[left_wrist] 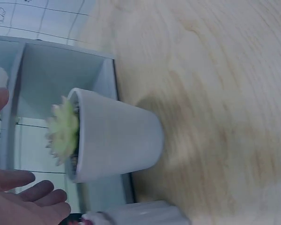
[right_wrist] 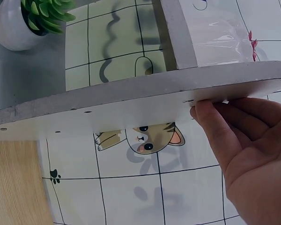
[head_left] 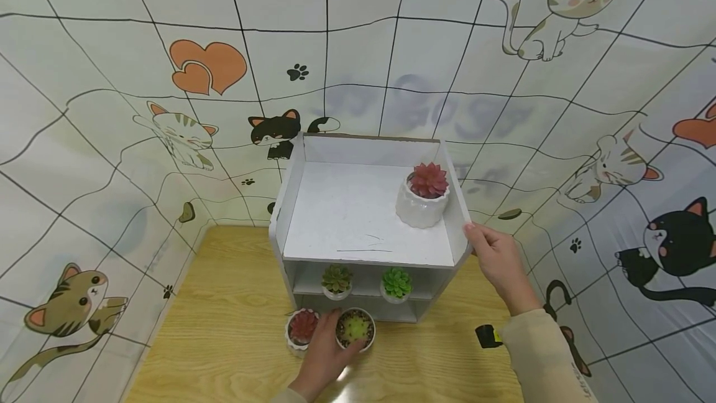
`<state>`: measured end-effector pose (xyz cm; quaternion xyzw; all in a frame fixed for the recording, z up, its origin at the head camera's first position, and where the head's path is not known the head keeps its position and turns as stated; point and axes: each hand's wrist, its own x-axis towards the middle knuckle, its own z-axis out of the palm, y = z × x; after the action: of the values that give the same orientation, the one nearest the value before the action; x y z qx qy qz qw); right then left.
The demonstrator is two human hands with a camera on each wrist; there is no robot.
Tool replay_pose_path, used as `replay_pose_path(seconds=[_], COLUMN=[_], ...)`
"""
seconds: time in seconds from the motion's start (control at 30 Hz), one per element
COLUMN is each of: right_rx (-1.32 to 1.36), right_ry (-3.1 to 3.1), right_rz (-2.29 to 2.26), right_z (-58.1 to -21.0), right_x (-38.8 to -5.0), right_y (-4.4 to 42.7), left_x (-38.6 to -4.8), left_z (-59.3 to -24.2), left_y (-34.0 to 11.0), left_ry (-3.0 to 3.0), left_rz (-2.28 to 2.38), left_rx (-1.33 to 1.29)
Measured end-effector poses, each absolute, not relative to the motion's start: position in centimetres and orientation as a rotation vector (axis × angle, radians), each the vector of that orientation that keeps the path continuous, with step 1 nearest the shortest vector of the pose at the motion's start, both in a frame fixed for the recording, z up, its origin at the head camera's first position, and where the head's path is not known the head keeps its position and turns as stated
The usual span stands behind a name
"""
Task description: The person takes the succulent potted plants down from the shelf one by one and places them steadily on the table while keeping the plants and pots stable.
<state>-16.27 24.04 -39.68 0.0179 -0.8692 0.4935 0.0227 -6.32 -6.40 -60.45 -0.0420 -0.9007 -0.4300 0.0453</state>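
Note:
My left hand (head_left: 330, 353) is spread over a smooth white pot with a pale green succulent (head_left: 356, 328); in the left wrist view its thumb and fingers stand apart above the pot (left_wrist: 117, 136), which rests on the table. Just left of it is a scalloped pot with a red succulent (head_left: 302, 327), partly behind the hand. My right hand (head_left: 500, 263) holds the right side panel of a white shelf (head_left: 347, 204) near its upper front corner. In the right wrist view the thumb and fingers (right_wrist: 215, 131) meet the panel's outer face; some fingertips are hidden.
On the shelf top, at the right, stands a white pot with a red succulent (head_left: 422, 198). Two small pots with green succulents (head_left: 396, 285) (head_left: 337, 282) sit on the inner shelf. A small black object (head_left: 488, 336) lies on the wooden table (head_left: 224, 328). Patterned cloth (head_left: 358, 48) surrounds the table.

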Motion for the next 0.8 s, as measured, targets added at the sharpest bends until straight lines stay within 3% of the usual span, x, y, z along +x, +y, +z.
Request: replay_pose_path(seconds=[0.8], right_rx=[0.046], right_ry=[-2.701], right_rz=[1.55], right_z=[-39.7], right_x=[-16.3], right_y=[24.1], left_x=[-5.1], left_z=[-52.5], left_y=[-7.9], left_ry=[-2.735], left_rz=[-1.32], left_rx=[-0.401])
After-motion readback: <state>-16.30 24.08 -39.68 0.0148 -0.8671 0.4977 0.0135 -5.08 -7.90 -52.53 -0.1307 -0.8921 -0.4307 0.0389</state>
